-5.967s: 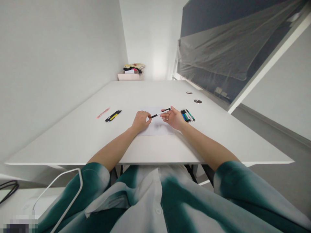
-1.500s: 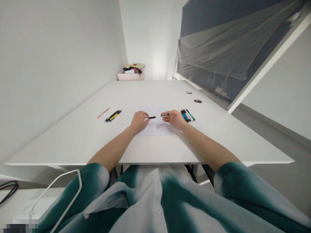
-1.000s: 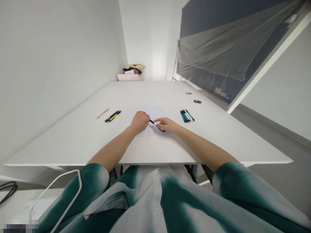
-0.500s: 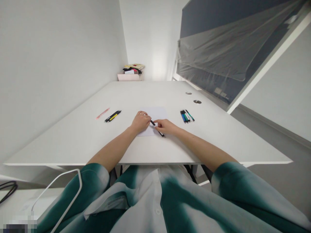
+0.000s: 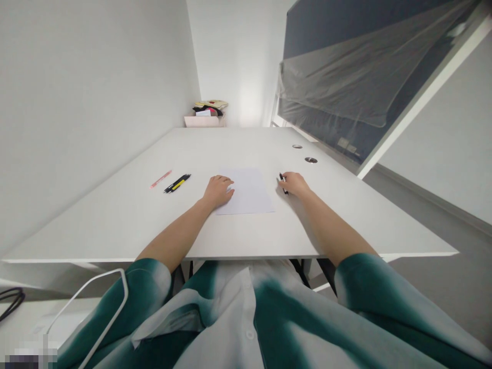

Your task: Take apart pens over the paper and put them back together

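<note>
My left hand rests on the left edge of a white sheet of paper, its fingers curled under; I cannot see whether anything is inside them. My right hand lies on the table to the right of the sheet, closed around a black pen whose end sticks out on the hand's left side. The hand covers the spot where the group of coloured pens lay, so those pens are hidden.
The white table also carries two black and yellow pens and a pink pen at the left. Two round cable holes sit far right. A box with clutter stands at the far end.
My right hand carried the black pen from the middle of the sheet to the right, over the group of pens. My left hand stayed on the paper's edge.
</note>
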### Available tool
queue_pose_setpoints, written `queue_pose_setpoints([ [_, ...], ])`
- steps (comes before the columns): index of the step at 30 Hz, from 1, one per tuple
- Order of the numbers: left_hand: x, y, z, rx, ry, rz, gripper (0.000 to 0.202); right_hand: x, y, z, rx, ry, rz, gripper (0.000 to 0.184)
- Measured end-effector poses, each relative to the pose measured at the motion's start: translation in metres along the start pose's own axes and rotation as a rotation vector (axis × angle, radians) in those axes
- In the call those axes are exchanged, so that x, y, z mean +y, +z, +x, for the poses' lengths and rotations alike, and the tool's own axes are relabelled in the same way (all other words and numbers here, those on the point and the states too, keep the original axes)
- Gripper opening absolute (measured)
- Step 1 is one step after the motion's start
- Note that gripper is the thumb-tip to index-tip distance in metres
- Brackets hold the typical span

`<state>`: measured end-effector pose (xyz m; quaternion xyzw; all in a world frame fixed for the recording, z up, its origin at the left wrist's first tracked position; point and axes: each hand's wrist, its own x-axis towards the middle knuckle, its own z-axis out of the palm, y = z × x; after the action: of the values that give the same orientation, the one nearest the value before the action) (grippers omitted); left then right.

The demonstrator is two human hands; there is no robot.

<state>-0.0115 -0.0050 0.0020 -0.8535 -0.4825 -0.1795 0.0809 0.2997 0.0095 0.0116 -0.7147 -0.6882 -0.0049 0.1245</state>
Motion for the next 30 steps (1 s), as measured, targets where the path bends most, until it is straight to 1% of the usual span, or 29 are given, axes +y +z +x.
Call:
queue_pose_setpoints([
  [4, 0.0, 0.001, 0.001, -0.001, 0.012, 0.0, 0.036, 0.01, 0.003, 0.005, -0.014, 0.035, -0.024, 0.034],
  [9, 0.0, 0.0, 0.0, -0.009, 0.005, -0.001, 0.035, 0.007, 0.004, 0.004, -0.014, 0.089, -0.054, 0.035],
  [15, 0.0, 0.0, 0.001, -0.033, 0.01, 0.0, 0.034, 0.005, 0.007, 0.003, 0.019, 0.131, -0.074, 0.034],
  [23, -0.002, 0.003, 0.001, -0.037, 0.012, 0.011, 0.033, 0.012, 0.012, 0.006, 0.055, 0.133, -0.049, 0.033],
  [30, -0.002, 0.003, 0.001, -0.049, 0.005, 0.007, 0.033, 0.009, 0.008, 0.005, 0.059, 0.143, -0.05, 0.032],
])
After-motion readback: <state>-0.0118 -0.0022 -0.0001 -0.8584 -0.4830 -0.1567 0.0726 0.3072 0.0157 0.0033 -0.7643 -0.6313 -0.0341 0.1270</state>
